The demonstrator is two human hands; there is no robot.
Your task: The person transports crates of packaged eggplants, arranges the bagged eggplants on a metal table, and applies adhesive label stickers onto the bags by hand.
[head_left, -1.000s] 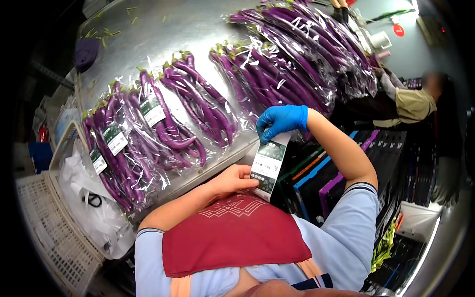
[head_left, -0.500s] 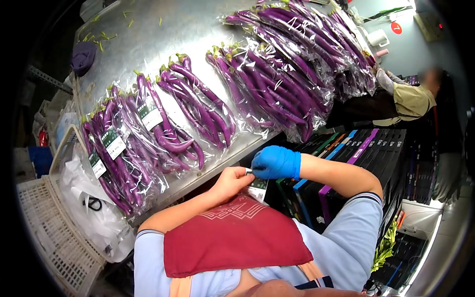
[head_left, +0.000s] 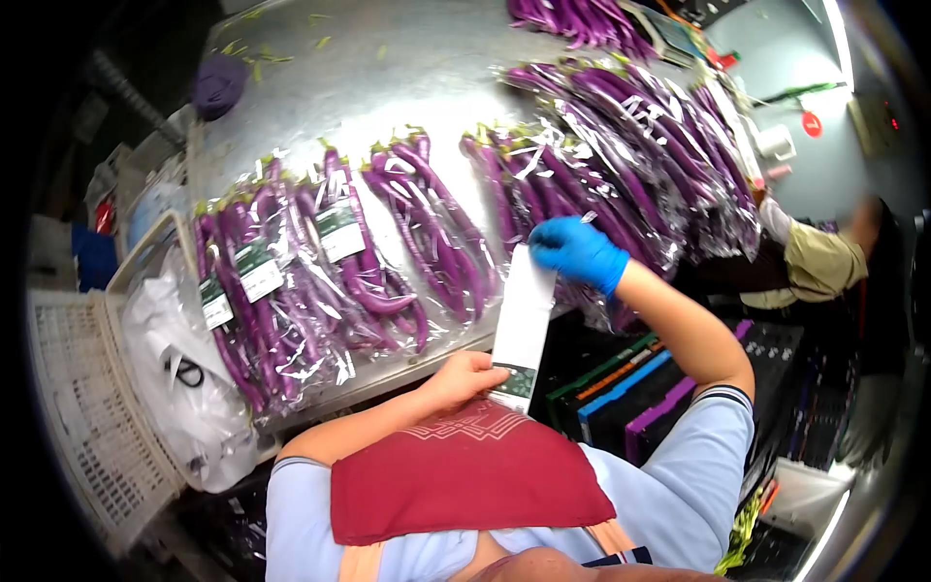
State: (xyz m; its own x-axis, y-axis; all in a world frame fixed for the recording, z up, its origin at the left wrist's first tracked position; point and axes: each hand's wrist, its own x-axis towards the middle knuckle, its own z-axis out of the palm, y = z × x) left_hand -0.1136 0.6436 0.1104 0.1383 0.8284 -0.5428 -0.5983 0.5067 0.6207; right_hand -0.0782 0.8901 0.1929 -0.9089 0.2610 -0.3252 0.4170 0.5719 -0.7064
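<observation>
Both hands grip the label strip (head_left: 523,315), the bare left hand (head_left: 464,380) near, the gloved right hand (head_left: 579,254) far. Beyond them, on the metal table (head_left: 446,63), bagged eggplants (head_left: 419,228) look fairly weighty and slippery, best cradled mid-length. Smallest, the strip, held by the table's near edge, seems light, floppy, easily creased; its edges suit fingertips.
</observation>
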